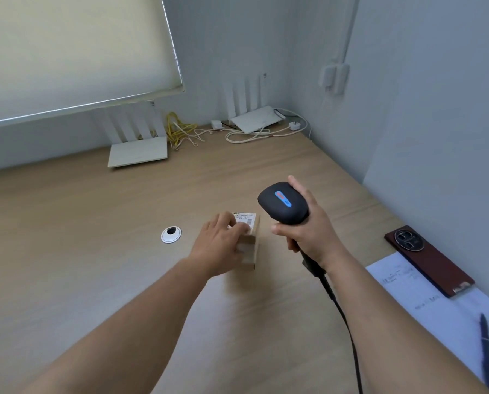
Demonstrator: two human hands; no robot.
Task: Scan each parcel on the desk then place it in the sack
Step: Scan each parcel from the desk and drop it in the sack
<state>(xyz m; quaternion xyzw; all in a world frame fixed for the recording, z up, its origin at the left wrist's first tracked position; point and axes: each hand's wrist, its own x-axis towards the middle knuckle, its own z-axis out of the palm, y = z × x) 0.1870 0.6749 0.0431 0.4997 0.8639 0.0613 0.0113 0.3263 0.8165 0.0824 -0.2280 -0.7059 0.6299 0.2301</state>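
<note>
One small parcel on the desk, scanner raised over it: scan stage, bagging not yet done.

Head view: the left hand rests on a small cardboard parcel, fingers curled over its labelled top, steadying it on the wooden desk. The right hand grips the handle of a black corded barcode scanner, its head just beside the label. No other parcel shows, and no sack is in view, so this looks like the last one visible.
</note>
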